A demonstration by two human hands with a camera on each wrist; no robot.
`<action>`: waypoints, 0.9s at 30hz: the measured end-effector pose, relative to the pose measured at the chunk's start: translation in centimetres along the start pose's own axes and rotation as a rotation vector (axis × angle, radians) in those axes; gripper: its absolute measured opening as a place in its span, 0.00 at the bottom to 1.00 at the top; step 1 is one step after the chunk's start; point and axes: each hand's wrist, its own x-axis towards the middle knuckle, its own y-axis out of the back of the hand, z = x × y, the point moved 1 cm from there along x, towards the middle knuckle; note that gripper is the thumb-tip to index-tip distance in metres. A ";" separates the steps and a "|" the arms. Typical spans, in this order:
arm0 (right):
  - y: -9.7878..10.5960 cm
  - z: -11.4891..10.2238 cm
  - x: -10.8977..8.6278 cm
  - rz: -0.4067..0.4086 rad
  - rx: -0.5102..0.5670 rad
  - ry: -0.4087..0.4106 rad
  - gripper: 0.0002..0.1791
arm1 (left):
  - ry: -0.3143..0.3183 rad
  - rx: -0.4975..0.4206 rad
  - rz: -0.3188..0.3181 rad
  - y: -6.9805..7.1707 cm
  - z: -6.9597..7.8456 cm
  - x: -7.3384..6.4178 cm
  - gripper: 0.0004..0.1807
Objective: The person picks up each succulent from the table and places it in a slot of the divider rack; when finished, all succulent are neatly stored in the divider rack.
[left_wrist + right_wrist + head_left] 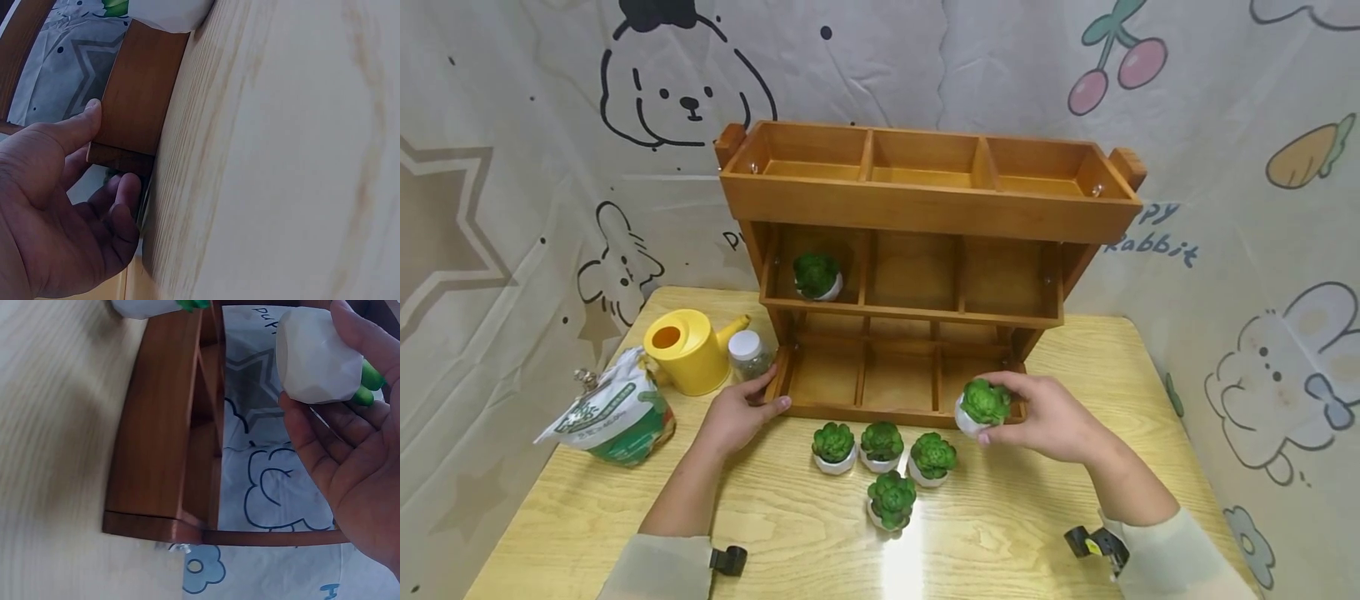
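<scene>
My right hand (1051,418) holds a potted succulent (985,403) between thumb and fingers, in front of the wooden shelf's (925,208) bottom right compartment. The right wrist view shows its white faceted pot (319,356) tipped on its side in the grasp. My left hand (737,414) grips the left front corner of the bottom tier, thumb on the front board (140,94) and fingers round the end. On the table before the shelf stand several more succulents (882,442). Another succulent (817,275) sits in the middle tier's left compartment.
Left of the shelf are a yellow watering can (688,350), a white-lidded jar (748,354) and a white and green bag (621,412). The table (775,517) is light wood. A printed cloth (880,67) hangs behind and at both sides.
</scene>
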 end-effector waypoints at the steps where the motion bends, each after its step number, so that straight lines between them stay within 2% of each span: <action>1: 0.1 -0.1 0.1 0.003 -0.003 0.001 0.39 | 0.004 0.000 0.000 0.0 0.0 0.0 0.41; 13: 0.9 -1.7 1.1 0.031 -0.048 0.059 0.40 | 0.002 0.009 -0.006 0.0 -0.1 0.0 0.44; 22: 1.5 -3.0 2.4 0.030 -0.005 0.101 0.39 | 0.000 0.009 -0.002 0.1 0.0 -0.1 0.42; 27: 2.0 -3.7 3.1 0.038 -0.026 0.132 0.40 | -0.002 0.005 -0.002 0.2 0.0 -0.1 0.43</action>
